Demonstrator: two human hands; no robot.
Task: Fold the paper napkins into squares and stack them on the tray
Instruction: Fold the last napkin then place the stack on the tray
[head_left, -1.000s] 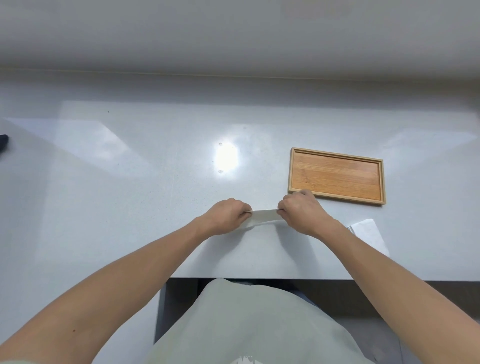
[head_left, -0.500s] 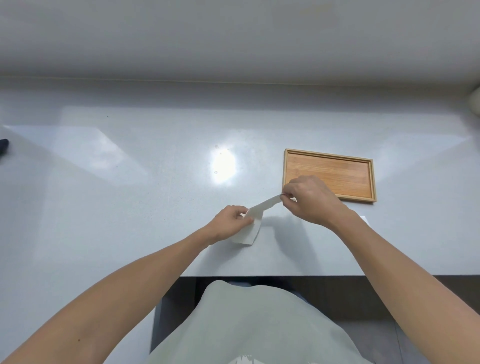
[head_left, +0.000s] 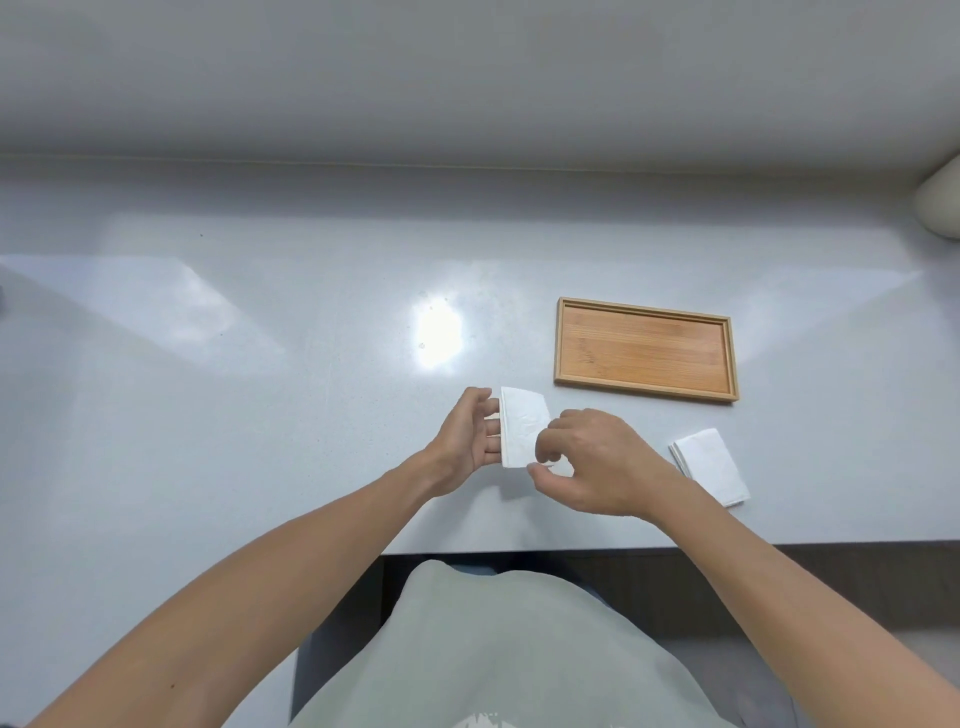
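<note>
Prob. kitchen: pale glossy countertop (head_left: 260, 364), plain wall (head_left: 467, 78)

Wooden tray (head_left: 645, 307), glossy countertop (head_left: 260, 364)
</note>
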